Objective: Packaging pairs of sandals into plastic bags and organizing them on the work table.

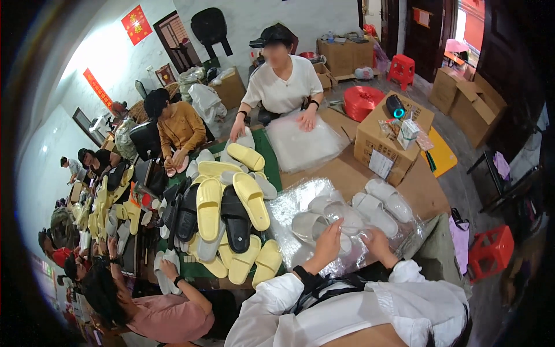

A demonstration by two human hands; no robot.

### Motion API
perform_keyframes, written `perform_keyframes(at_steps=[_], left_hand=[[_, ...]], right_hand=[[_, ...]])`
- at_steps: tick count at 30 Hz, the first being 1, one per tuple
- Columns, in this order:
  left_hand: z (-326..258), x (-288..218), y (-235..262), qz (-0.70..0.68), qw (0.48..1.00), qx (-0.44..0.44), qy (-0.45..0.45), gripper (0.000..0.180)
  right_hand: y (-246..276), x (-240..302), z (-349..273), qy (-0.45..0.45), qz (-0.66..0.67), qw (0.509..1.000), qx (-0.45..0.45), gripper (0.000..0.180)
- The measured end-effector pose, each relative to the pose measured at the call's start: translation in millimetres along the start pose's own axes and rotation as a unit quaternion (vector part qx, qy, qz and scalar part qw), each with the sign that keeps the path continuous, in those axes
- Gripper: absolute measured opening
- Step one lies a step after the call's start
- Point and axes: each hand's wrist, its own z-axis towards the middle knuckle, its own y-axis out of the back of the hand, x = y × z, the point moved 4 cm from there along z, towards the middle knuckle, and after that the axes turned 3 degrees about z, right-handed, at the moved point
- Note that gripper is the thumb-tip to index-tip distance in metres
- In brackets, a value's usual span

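Left hand (327, 247) and right hand (378, 245), fingers bent, pinch clear plastic (359, 239) between them. Grey slippers (307, 224) lie just beyond the left hand on the counter (426, 195); another 2 slippers (383, 221) lie beyond the right.

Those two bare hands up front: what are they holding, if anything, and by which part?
The left hand and right hand appear to pinch clear plastic packaging near its edge, beside grey slide sandals; exact finger contact is unclear.

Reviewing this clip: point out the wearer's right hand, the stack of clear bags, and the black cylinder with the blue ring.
Right hand (379, 245), head view: back of the hand.
Stack of clear bags (302, 147), head view: top sheet.
Black cylinder (394, 104), head view: dark body.
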Motion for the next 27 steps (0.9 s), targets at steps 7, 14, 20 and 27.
perform_keyframes(at_steps=[7, 14, 20, 27], left_hand=[[12.5, -13.8, 5.9, -0.071, 0.997, -0.028, 0.025, 0.03], [22.3, -13.7, 12.2, 0.046, 0.99, -0.105, -0.083, 0.03], [10.3, -66.8, 9.8, 0.156, 0.984, 0.077, -0.033, 0.03], [-13.4, -58.0, -28.6, 0.263, 0.945, 0.135, -0.142, 0.039]], right_hand=[[-18.6, -46.8, -20.4, -0.201, 0.437, 0.862, 0.161, 0.044], [-22.0, -13.7, -0.8, -0.28, 0.623, 0.699, 0.211, 0.035], [16.2, 77.6, 16.7, -0.191, 0.704, 0.636, 0.251, 0.043], [-10.5, 41.3, 21.0, -0.246, 0.647, 0.702, 0.166, 0.015]])
